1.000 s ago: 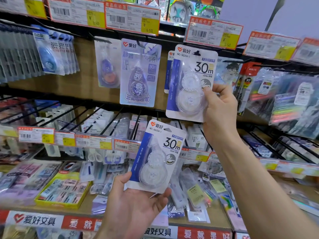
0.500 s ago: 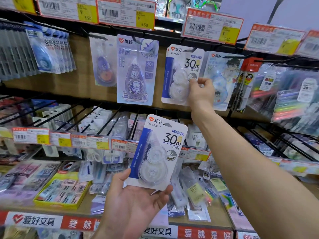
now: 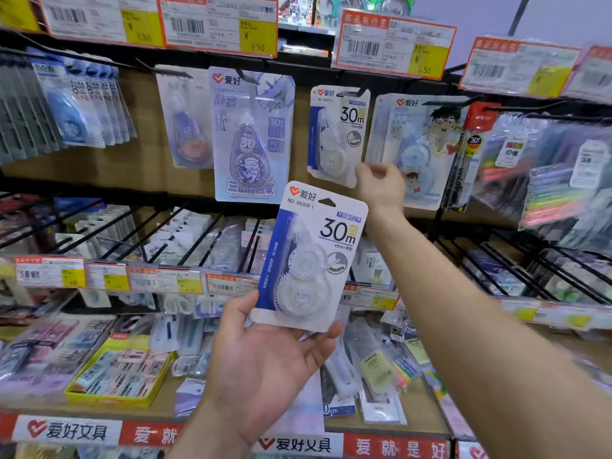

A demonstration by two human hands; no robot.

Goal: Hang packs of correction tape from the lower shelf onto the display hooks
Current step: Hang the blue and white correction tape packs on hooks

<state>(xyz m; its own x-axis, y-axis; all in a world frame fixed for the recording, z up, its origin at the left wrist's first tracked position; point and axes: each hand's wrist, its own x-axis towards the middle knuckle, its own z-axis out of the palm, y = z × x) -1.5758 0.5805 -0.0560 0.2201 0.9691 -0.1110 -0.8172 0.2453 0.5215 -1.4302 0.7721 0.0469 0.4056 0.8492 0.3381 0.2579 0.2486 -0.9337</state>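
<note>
My left hand point(image 3: 265, 366) holds a white and blue "30m" correction tape pack point(image 3: 311, 260) upright by its bottom edge, in front of the middle shelf. A second identical pack point(image 3: 334, 134) hangs on a black display hook point(image 3: 347, 93) in the upper row. My right hand point(image 3: 381, 183) is stretched out to it, fingertips pinching its lower right corner. Both packs face me.
Other carded correction tapes hang left point(image 3: 251, 137) and right point(image 3: 417, 150) of the hung pack, close beside it. Price tags point(image 3: 394, 44) line the rail above the hooks. The lower shelf point(image 3: 414, 415) carries loose stationery packs and a yellow tray point(image 3: 109, 395).
The right-hand pack went from held out in front of the shelf to hanging on its hook. My right hand slid down to its lower corner. My left hand lifted its pack slightly.
</note>
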